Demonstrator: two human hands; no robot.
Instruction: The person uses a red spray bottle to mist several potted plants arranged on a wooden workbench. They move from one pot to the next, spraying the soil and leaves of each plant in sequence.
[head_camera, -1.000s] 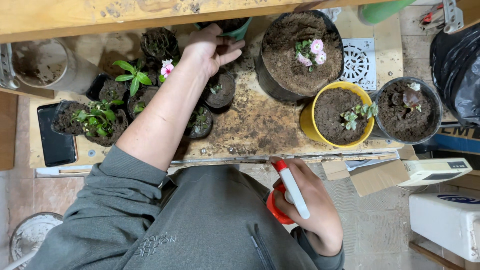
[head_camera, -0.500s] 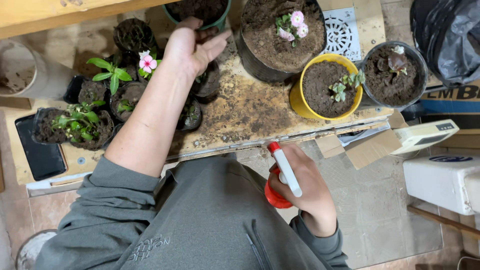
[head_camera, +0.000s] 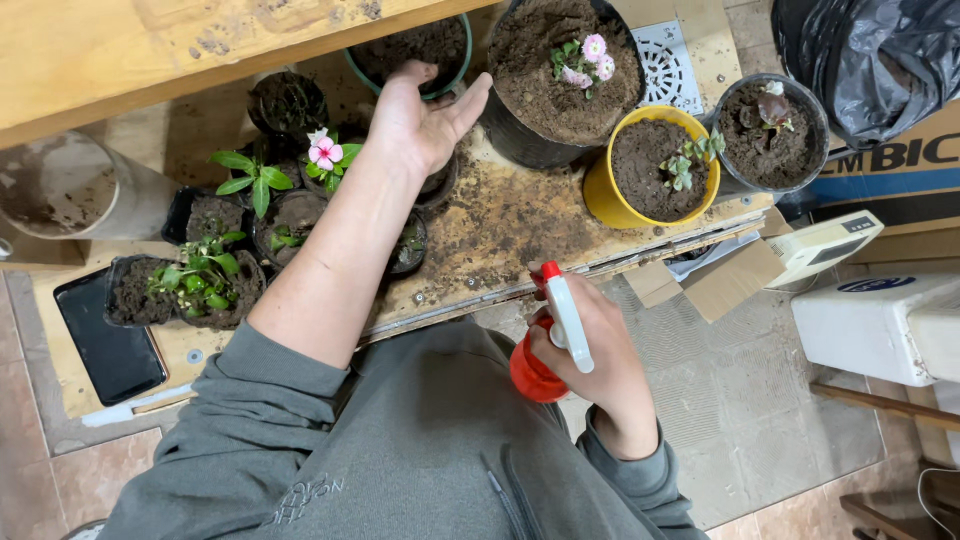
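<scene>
Red spray bottle (head_camera: 545, 345) in right hand (head_camera: 600, 355) (cardboard box (head_camera: 895, 165) far right).

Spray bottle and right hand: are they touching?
Touching. The head view shows the right hand wrapped around the red spray bottle, fingers closed on its body below the white nozzle.

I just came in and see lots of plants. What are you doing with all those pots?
A person stands over a dirty wooden board crowded with potted plants. The left hand reaches out above the small black pots, beside a green pot of soil. The right hand holds a red spray bottle low, near the body.
</scene>
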